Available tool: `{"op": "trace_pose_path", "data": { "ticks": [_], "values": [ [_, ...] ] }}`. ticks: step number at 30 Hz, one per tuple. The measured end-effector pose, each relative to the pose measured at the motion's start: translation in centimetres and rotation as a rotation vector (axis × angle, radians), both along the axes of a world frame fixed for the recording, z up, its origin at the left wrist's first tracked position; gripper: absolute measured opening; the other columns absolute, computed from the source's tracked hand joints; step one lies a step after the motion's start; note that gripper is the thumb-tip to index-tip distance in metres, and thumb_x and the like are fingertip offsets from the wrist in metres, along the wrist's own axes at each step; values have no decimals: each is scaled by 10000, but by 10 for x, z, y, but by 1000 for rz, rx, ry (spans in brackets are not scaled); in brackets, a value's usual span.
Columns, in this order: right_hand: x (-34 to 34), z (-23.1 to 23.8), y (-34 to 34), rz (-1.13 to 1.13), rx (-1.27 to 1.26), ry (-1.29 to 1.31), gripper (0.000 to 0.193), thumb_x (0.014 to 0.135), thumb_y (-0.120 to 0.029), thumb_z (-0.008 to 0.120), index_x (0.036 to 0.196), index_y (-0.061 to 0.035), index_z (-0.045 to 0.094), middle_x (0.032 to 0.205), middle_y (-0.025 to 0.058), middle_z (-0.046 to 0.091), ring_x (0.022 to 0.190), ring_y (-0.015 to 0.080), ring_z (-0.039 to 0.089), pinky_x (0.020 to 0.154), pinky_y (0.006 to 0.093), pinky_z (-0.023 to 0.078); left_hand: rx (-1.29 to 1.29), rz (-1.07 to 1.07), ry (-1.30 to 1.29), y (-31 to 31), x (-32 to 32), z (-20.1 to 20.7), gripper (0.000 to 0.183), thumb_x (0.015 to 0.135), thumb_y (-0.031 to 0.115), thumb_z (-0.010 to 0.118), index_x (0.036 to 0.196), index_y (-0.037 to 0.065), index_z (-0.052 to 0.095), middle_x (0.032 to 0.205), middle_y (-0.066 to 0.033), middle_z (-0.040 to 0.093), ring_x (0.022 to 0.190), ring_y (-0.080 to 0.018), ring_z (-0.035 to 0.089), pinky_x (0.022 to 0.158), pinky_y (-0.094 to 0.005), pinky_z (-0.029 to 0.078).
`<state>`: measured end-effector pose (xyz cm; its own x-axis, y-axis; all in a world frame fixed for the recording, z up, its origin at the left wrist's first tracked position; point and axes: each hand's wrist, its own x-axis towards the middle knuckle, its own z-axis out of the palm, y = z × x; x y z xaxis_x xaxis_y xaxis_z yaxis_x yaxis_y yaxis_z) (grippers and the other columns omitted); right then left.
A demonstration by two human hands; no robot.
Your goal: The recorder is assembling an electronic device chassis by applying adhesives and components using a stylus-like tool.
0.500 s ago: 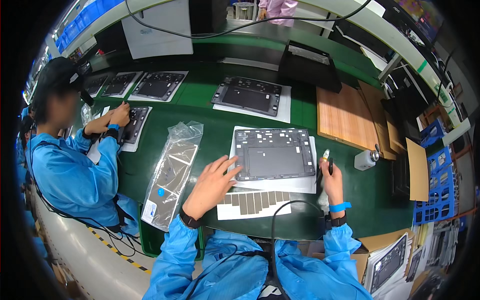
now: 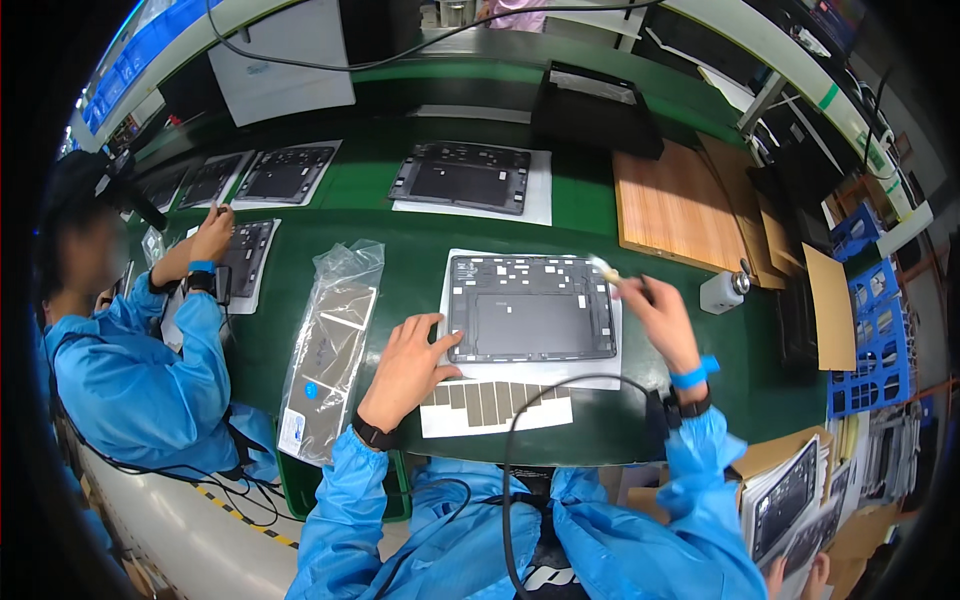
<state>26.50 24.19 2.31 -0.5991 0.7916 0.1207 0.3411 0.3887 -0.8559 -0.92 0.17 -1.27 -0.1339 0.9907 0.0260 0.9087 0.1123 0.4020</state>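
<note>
l hand point(image 2: 402, 368) loosely spread, looks empty, thumb by lower left edge of dark panel point(image 2: 535, 325); r hand point(image 2: 655, 318) closed on white-tipped tool point(image 2: 606, 270) nr its upper right corner; panel's on white sheet point(image 2: 545, 374); could skid if pushed w/ light hold; tip might snag white tabs point(image 2: 581, 301)

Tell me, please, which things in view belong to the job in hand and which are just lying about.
Likely in the job:
dark panel, left hand at its edge
white sheet beneath it
brush-like tool, in the right hand
strip card, close by

Seemingly lying about:
wooden board
black box
brown cardboard
</note>
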Motion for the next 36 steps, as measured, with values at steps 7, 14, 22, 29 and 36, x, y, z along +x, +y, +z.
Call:
{"op": "trace_pose_path", "data": {
  "ticks": [7, 14, 22, 29, 36],
  "values": [
    [-124, -30, 23, 171, 95, -427, 319, 881, -336, 646, 781, -51, 749, 661, 164, 654, 673, 332, 649, 680, 405, 495, 127, -111, 58, 21, -13, -17, 544, 863, 346, 704, 1368, 192, 570, 1538, -129, 369, 1414, -379, 334, 1140, -520, 306],
    [-143, -44, 16, 142, 57, -443, 302, 863, -312, 655, 757, -47, 752, 613, 169, 636, 619, 329, 645, 640, 416, 487, 134, -116, 9, 18, -17, -24, 467, 885, 295, 691, 1332, 188, 609, 1520, -126, 400, 1404, -363, 360, 1142, -491, 314],
    [-142, -40, 26, 163, 70, -453, 301, 865, -305, 646, 754, -43, 746, 631, 166, 650, 636, 342, 651, 656, 421, 498, 139, -100, -4, 24, -17, -21, 453, 871, 292, 702, 1306, 185, 630, 1508, -114, 422, 1406, -333, 372, 1148, -469, 324],
    [-146, -37, 23, 141, 158, -480, 302, 874, -302, 638, 730, -58, 742, 644, 162, 659, 665, 351, 661, 665, 438, 505, 141, -71, 21, 21, -19, -22, 461, 873, 303, 699, 1315, 199, 624, 1507, -106, 424, 1410, -328, 367, 1152, -487, 312],
    [-133, -42, 21, 93, 306, -407, 310, 873, -297, 636, 710, -51, 730, 657, 189, 653, 670, 401, 637, 667, 459, 500, 109, -76, 53, 20, -12, -24, 482, 878, 307, 692, 1339, 198, 602, 1527, -102, 394, 1430, -318, 334, 1162, -523, 273]
  ]
}}
